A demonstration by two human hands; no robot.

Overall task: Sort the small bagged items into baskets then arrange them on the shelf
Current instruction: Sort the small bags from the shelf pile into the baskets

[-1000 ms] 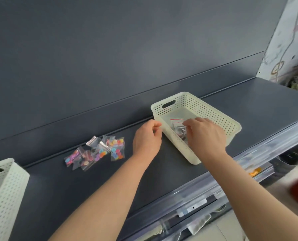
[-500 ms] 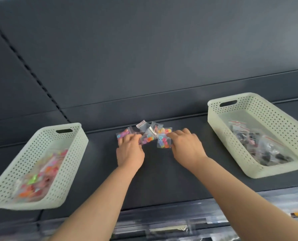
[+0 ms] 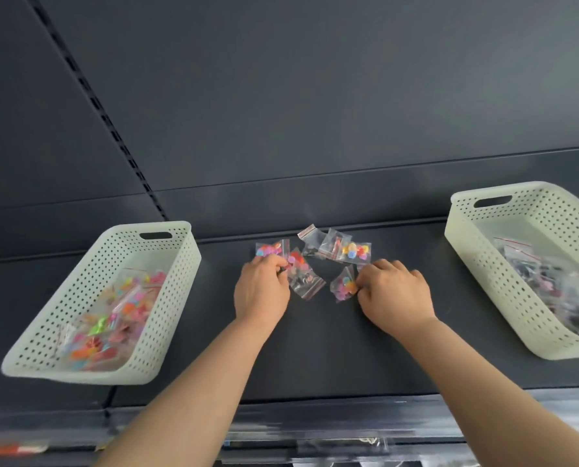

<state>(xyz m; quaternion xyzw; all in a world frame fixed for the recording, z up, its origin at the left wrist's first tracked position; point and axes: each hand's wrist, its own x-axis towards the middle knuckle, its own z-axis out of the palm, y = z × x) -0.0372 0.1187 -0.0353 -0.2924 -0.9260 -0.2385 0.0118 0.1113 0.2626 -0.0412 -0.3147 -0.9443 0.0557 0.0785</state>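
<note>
Several small clear zip bags of colourful bits [image 3: 352, 251] lie in a loose pile on the dark shelf [image 3: 315, 348], midway between two white perforated baskets. My left hand [image 3: 263, 291] pinches one bag [image 3: 303, 278] at the pile's left side. My right hand [image 3: 394, 294] pinches another bag [image 3: 343, 286] at the pile's right side. The left basket [image 3: 166, 332] holds brightly coloured bags. The right basket [image 3: 477, 274] holds bags with dark contents.
The shelf's dark back panel [image 3: 315, 112] rises just behind the pile. A clear price rail [image 3: 315, 429] runs along the shelf's front edge. Bare shelf surface lies between my forearms and beside each basket.
The view swung left from the right basket to the pile. Both hands left that basket, reached the pile, and now each pulls a bag slightly toward me.
</note>
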